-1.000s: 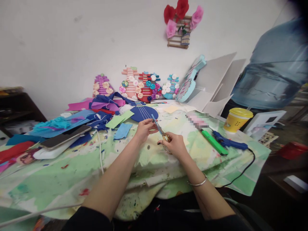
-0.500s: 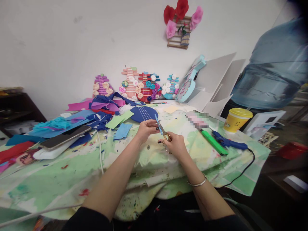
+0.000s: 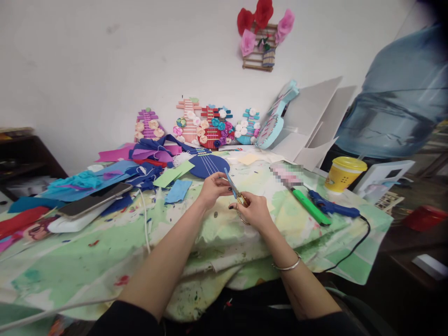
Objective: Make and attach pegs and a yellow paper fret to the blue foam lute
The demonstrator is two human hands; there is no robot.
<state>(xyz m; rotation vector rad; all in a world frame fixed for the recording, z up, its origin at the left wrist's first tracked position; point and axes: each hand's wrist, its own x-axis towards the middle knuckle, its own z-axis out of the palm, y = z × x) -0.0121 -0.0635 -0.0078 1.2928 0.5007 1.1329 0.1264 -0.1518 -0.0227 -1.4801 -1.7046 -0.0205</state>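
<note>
My right hand (image 3: pixel 255 211) is closed round the gold handles of a pair of scissors (image 3: pixel 242 199), whose blades point up and away from me. A narrow light-blue strip (image 3: pixel 228 179), seemingly paper, lies along the blades. My left hand (image 3: pixel 213 190) pinches this strip from the left, fingertips close to the blades; how far the blades are apart is too small to tell. Just beyond the hands rests a dark-blue round-bodied craft instrument (image 3: pixel 210 166) with white strings. Left of my left hand lie a light-blue paper piece (image 3: pixel 178 191) and green paper pieces (image 3: pixel 174 174).
A green-handled utility knife (image 3: pixel 311 206), a blue glue gun (image 3: pixel 332 205) with a black cord and a yellow lidded cup (image 3: pixel 346 174) stand right. Left are a phone (image 3: pixel 96 199), a white cable (image 3: pixel 145 219) and coloured paper. Decorated instruments (image 3: pixel 210 125) line the wall.
The light-blue strip looks narrower and has shifted slightly at the scissor blades. Both hands keep nearly the same place and hold.
</note>
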